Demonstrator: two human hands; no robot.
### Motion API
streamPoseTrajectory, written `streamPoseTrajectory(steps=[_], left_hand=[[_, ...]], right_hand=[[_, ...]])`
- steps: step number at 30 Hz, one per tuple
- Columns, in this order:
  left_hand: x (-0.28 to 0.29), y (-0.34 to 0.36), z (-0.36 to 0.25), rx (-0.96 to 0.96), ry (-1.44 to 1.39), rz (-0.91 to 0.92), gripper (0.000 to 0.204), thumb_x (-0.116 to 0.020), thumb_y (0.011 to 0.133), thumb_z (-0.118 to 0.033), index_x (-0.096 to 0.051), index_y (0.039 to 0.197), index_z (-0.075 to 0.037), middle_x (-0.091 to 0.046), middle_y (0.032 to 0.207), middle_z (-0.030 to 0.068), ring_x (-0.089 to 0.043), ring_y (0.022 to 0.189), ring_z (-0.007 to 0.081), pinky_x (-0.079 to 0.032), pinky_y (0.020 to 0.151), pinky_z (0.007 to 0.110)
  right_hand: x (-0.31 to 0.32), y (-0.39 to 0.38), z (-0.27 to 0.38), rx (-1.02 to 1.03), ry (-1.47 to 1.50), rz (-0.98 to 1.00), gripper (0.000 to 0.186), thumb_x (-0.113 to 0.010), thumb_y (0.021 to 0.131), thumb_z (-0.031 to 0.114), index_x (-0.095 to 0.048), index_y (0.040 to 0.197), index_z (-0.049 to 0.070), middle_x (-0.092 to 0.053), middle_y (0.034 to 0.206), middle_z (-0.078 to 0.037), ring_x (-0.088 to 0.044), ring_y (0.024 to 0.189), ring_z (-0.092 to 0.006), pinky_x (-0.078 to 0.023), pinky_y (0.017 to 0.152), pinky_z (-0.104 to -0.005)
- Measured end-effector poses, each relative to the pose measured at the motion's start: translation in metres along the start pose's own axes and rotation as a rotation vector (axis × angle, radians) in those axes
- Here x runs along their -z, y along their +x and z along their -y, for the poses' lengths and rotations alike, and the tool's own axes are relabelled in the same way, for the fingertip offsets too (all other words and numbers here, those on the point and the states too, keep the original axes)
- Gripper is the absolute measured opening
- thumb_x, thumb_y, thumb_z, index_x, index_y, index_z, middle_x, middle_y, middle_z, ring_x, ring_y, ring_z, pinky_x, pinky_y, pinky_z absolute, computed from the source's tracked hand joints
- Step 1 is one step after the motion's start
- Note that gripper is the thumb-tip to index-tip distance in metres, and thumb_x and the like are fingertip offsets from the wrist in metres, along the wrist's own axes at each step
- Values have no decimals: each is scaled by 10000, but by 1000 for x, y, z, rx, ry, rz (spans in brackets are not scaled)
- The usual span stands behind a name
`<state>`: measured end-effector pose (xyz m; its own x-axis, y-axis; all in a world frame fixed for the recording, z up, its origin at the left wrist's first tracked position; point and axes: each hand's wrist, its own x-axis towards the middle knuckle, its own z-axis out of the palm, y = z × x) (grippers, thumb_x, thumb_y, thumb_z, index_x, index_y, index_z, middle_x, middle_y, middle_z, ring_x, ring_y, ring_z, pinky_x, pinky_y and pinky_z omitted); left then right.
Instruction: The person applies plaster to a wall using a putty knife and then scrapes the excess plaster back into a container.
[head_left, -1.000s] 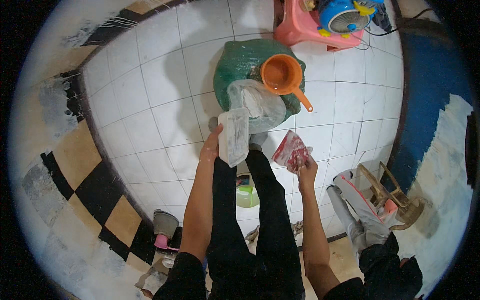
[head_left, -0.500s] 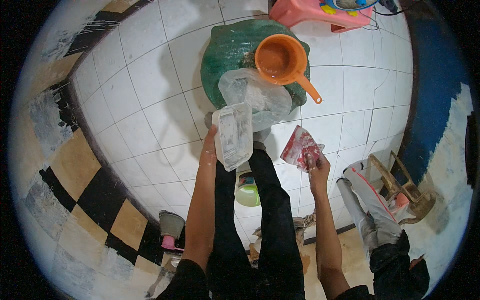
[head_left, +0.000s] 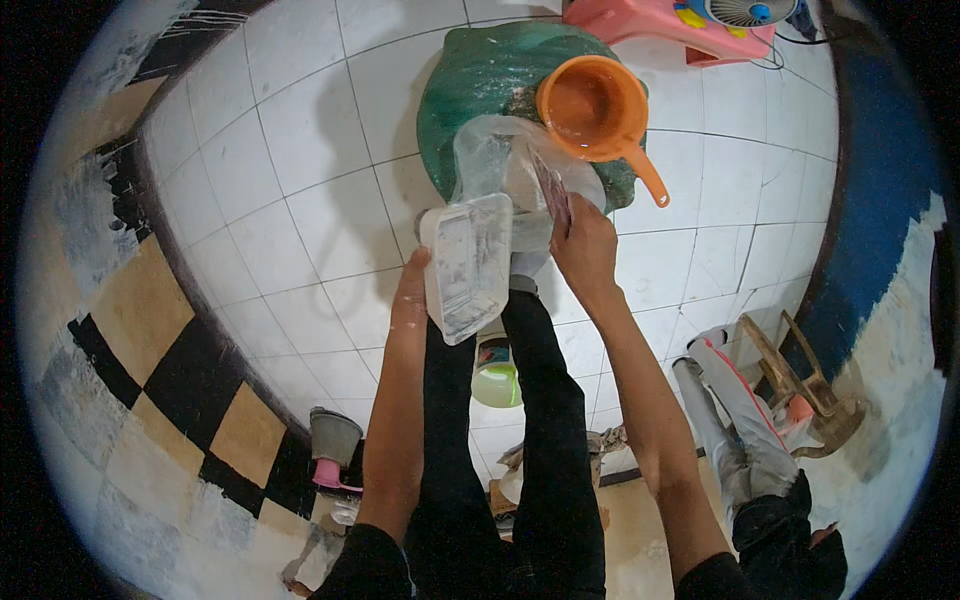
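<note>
two bare hands above a tiled floor (head_left: pixel 310 190): the left hand (head_left: pixel 417 268) holds a white tub (head_left: pixel 468 268), the right hand (head_left: pixel 585 243) a flat red piece (head_left: pixel 551 188) over a bag (head_left: pixel 480 148).
the left fingers grip the tub by its left side, some of them hidden by it; its opening faces up, the inside smeared with white. the right fingers are closed on the red piece, seen nearly edge-on, its far end over the clear bag; whether it touches the pale contents cannot be told. the bag lies on a green stand (head_left: pixel 452 92), just beside an orange dipper (head_left: pixel 641 118) of liquid, handle toward the lower right. farther off, a pink stool (head_left: pixel 640 22) bears a blue fan (head_left: pixel 752 12); a green container (head_left: pixel 497 387) shows between the person's legs.
</note>
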<state>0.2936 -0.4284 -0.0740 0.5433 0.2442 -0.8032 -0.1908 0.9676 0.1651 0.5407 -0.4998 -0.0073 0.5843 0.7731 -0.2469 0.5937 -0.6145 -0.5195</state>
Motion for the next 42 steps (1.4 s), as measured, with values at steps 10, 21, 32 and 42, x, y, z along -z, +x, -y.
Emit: streamPoseTrajectory(steps=[10,21,32,42], left_hand=[[-44,-10,6,51,186,-131,940,-773,628,-539,-430,1313,5,-564,1177,197,-569,1070,312,-484,926,400],[-38,-9,6,34,171,-98,898,-723,677,-536,-411,1326,1,-539,1210,198,-555,1092,314,-483,930,420],[-51,-10,-3,66,214,-59,857,-673,725,-532,-392,1340,-4,-514,1243,200,-540,1113,317,-481,934,439],[-36,-19,-8,-58,15,-24,821,-628,770,-529,-375,1351,-9,-491,1273,202,-527,1133,319,-480,938,456]], right_hand=[[-25,22,-15,-200,47,-41,86,-563,790,43,-555,768,-40,-570,690,-255,-572,656,-429,-440,576,-461],[-29,22,0,-189,-12,-91,100,-581,803,60,-572,810,-40,-570,661,-253,-582,632,-426,-441,567,-463],[-55,28,-33,-282,135,-157,144,-549,728,10,-579,859,-41,-606,779,-245,-596,748,-409,-468,691,-427],[-76,18,-64,-407,433,-115,219,-554,793,-22,-606,1005,-30,-655,924,-168,-608,845,-295,-470,760,-364]])
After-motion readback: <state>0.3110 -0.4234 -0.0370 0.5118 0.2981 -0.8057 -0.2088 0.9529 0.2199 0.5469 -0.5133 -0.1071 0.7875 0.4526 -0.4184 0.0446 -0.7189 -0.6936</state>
